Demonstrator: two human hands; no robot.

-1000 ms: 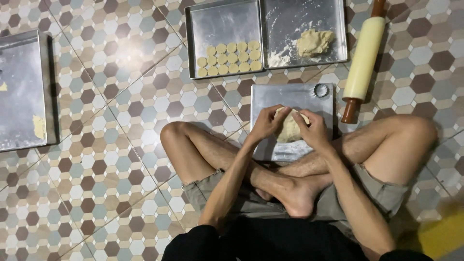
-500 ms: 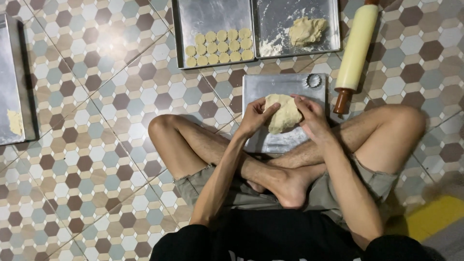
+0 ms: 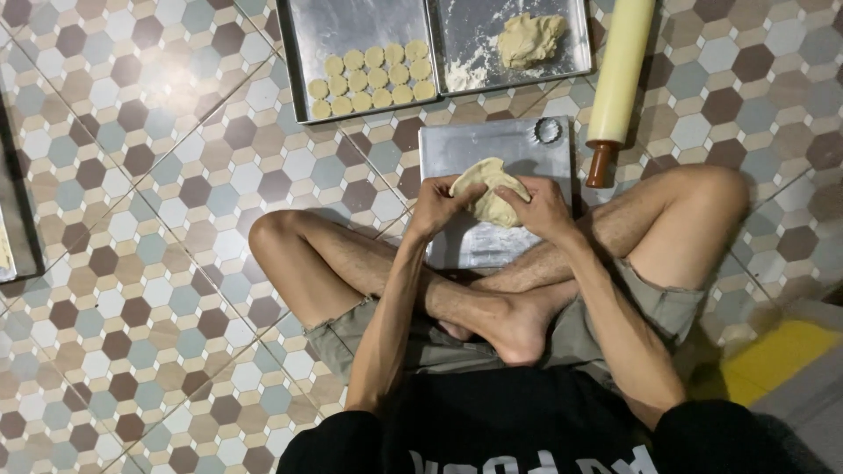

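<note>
I sit cross-legged on a tiled floor (image 3: 132, 290) patterned in hexagons of brown, tan, cream and grey-blue, with thin grout lines dividing it into large squares. At the far left edge a metal tray (image 3: 13, 219) lies on the tiles, mostly out of view.

Further right, above my left knee, a baking tray (image 3: 351, 26) holds rows of small round dough discs (image 3: 373, 79) along its near edge. Touching it on the right is a second tray (image 3: 562, 35) dusted with flour, with a lump of dough (image 3: 529, 38) on it.

Just in front of my shins lies a flat metal sheet (image 3: 492, 254) on the floor. My left hand (image 3: 436, 204) is closed on the left edge of a flattened piece of dough (image 3: 490, 189), fingers curled over it, and my right hand (image 3: 544, 209) grips the right edge the same way. The dough sits between both hands over the middle of the sheet; I cannot tell whether its underside touches the metal. Near the sheet's far right corner rests a small round fluted cutter (image 3: 549, 131).

Just beside the sheet on the right, a pale yellow rolling pin (image 3: 620, 70) with a brown handle lies on the tiles, pointing away from me. Beyond my right knee, at the lower right, a yellow strip (image 3: 764, 360) borders the tiles next to a grey surface.
</note>
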